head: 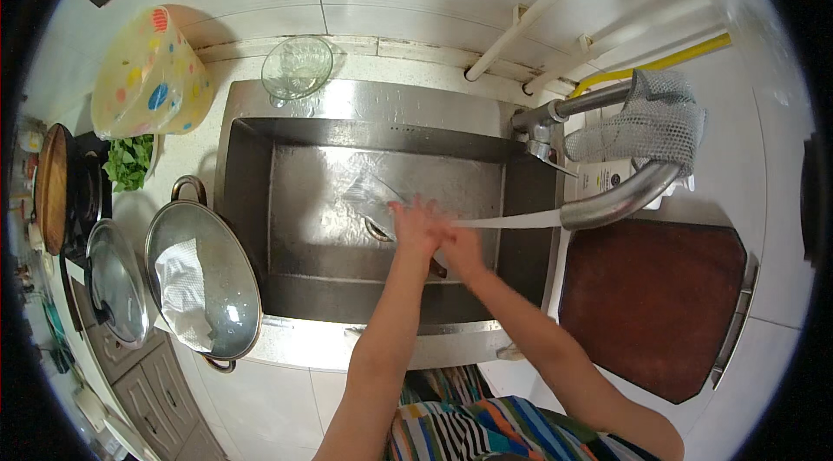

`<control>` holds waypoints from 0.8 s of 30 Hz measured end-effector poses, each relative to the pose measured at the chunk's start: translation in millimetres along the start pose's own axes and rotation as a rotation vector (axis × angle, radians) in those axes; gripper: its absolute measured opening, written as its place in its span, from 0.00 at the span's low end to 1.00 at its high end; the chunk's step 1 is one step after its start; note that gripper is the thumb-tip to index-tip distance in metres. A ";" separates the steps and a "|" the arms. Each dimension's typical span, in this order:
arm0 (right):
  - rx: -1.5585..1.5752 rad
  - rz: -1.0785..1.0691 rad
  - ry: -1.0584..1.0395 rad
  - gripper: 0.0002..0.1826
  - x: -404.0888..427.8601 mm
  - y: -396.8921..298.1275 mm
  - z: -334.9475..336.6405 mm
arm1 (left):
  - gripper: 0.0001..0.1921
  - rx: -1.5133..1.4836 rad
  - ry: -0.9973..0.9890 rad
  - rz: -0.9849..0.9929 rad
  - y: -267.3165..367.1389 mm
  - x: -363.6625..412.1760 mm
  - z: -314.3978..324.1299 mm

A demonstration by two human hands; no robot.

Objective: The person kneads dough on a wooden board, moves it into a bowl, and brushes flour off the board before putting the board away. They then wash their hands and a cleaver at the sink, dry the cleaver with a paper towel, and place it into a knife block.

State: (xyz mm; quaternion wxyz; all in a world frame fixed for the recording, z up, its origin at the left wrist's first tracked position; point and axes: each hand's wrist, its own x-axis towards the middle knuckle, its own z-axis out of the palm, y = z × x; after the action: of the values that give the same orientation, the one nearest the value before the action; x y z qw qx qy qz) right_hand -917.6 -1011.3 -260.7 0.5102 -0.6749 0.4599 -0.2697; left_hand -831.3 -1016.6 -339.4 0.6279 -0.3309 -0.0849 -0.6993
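Observation:
My left hand (416, 227) and my right hand (459, 245) touch each other in the stainless steel sink (312, 207). Water (511, 221) streams onto them sideways from the metal faucet spout (618, 201). The left hand's fingers are spread and blurred, and I see nothing held in them. Most of the right hand's fingers are hidden behind the left. A curved shiny rim (377, 230) shows beside the left hand, and a dark brown piece (438, 268) sticks out below both hands; what these belong to is hidden. Splashing water blurs the sink bottom.
Left of the sink are a two-handled pan (228, 285) with a white cloth or paper (185, 292), a glass lid (120, 285), leafy greens (130, 162) and a dotted plastic bag (153, 84). A glass cup (297, 67) stands behind; a brown board (654, 305) lies right. Mesh cloth (644, 123) drapes the faucet.

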 end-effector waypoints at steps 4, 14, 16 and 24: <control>-0.397 0.304 -0.019 0.08 12.4 -18.5 -21.8 | 0.35 0.218 1.437 0.102 -33.1 46.8 30.6; -0.210 0.265 0.127 0.09 31.3 8.6 -16.4 | 0.24 0.237 1.361 0.215 -33.5 26.2 13.4; -0.262 -0.038 -0.038 0.08 10.6 -31.2 7.1 | 0.21 0.194 1.350 0.279 -21.3 11.4 21.8; 0.949 0.639 0.033 0.13 12.6 44.2 -4.3 | 0.15 0.688 1.410 -0.024 -14.9 8.9 10.4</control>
State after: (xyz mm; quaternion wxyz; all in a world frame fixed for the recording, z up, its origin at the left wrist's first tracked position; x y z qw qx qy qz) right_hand -931.0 -1027.0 -302.0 0.8063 -0.1952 0.4775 -0.2896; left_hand -841.4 -1015.5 -321.9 0.5932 0.4050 0.1183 -0.6857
